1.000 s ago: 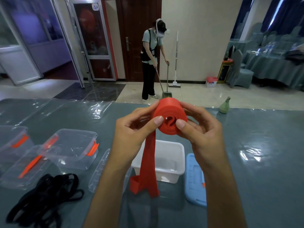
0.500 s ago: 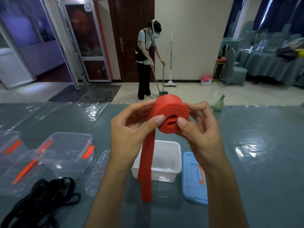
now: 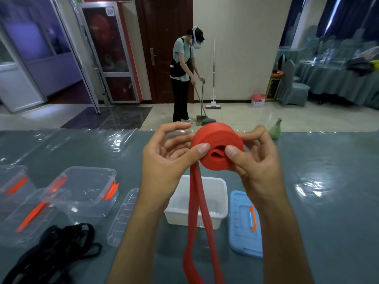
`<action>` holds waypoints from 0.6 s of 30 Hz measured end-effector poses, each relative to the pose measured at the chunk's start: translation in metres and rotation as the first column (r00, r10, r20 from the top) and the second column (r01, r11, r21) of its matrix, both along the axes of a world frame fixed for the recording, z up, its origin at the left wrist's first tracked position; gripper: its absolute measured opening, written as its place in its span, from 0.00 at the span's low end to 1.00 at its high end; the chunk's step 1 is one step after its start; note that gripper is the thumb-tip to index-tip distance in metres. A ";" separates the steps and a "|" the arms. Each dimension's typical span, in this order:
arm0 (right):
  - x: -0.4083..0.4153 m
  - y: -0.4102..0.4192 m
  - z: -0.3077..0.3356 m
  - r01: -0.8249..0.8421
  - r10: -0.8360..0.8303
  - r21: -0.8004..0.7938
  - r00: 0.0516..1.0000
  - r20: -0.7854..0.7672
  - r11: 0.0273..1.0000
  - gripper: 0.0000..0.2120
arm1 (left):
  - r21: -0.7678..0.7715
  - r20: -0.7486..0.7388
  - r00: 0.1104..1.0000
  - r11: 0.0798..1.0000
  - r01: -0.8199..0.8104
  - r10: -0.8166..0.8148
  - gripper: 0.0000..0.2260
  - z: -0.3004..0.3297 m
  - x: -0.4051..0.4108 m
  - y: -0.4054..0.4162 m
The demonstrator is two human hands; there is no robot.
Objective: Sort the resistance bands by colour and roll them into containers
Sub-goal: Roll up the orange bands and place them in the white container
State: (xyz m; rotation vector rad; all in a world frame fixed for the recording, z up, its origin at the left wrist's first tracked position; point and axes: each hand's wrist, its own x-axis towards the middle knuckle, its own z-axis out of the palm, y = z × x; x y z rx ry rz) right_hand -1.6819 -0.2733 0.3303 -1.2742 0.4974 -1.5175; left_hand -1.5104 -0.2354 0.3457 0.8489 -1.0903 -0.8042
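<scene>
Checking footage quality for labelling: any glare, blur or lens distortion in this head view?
Head view: glare patches on the plastic-covered table; the red band's hanging tail is motion-blurred near the bottom edge; wide-angle bending shows in the door frames; roll and both hands, left and right, are sharp.

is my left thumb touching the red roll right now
Touching. The head view shows the left hand with its thumb tip pressed flat on the near face of the red band roll, no gap visible.

Red band (image 3: 217, 148) mostly rolled, loose tail hanging over white container (image 3: 222, 193).
</scene>
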 end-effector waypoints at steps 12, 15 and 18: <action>0.014 0.000 0.000 0.068 -0.067 -0.027 0.997 0.048 0.997 0.27 | 0.023 0.044 0.998 0.999 0.037 -0.038 0.25 -0.002 0.010 -0.012; 0.008 -0.006 -0.001 -0.014 0.014 -0.018 1.000 -0.011 1.000 0.18 | 0.015 0.073 0.997 1.000 0.019 -0.020 0.26 -0.002 0.012 -0.013; -0.003 -0.014 -0.002 -0.013 0.006 -0.033 0.979 -0.205 0.999 0.21 | 0.003 0.095 0.995 1.000 -0.010 0.010 0.28 -0.006 0.015 -0.013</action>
